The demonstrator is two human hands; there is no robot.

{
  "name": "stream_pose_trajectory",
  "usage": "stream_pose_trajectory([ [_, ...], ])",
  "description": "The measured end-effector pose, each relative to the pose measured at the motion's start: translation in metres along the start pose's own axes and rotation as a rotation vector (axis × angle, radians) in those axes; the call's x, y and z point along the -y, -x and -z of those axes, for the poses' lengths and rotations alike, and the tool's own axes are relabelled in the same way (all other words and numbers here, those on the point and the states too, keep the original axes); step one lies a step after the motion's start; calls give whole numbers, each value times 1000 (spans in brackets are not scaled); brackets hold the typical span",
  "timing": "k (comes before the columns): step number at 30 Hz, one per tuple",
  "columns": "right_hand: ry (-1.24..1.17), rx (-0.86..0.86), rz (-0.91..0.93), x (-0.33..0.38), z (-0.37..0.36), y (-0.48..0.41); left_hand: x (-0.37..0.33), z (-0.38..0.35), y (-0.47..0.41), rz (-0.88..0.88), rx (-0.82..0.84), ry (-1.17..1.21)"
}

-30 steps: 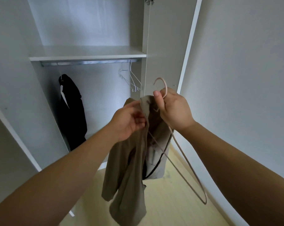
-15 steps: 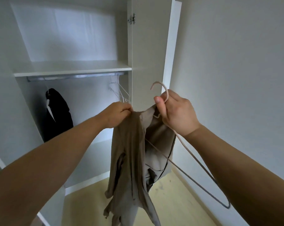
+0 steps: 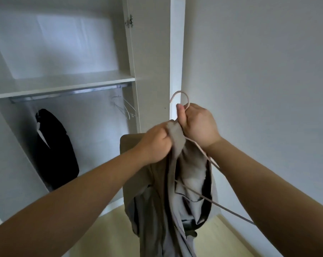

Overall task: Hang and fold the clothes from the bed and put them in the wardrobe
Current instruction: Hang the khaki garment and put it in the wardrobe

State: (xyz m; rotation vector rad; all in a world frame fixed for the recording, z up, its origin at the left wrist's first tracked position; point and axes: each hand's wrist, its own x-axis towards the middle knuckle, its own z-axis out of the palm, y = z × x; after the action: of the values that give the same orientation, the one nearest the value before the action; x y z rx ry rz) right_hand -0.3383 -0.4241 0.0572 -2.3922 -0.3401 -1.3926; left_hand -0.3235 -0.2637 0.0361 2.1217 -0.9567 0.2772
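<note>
Two arms outstretched; left hand point(image 3: 155, 143) pinches the beige garment point(image 3: 157, 210), right hand point(image 3: 199, 125) fingers point(image 3: 181, 115) grip the hanger point(image 3: 181, 92).

Crumpled beige garment point(image 3: 168, 201) hangs lopsided on a tilted pink hanger point(image 3: 197, 195).

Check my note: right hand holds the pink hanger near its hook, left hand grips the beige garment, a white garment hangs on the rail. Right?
One error: the head view shows the hanging garment on the rail is black, not white. The right hand, left hand, hanger and beige garment are as noted.
</note>
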Motion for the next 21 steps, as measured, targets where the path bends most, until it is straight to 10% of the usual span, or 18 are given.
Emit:
stream_pose_trajectory([
  [13, -618, 794, -436, -58, 19, 32, 12, 20, -11, 7, -48, -186],
  [21, -536, 1202, -771, -67, -54, 161, -2, 51, -22, -12, -185, -269],
])
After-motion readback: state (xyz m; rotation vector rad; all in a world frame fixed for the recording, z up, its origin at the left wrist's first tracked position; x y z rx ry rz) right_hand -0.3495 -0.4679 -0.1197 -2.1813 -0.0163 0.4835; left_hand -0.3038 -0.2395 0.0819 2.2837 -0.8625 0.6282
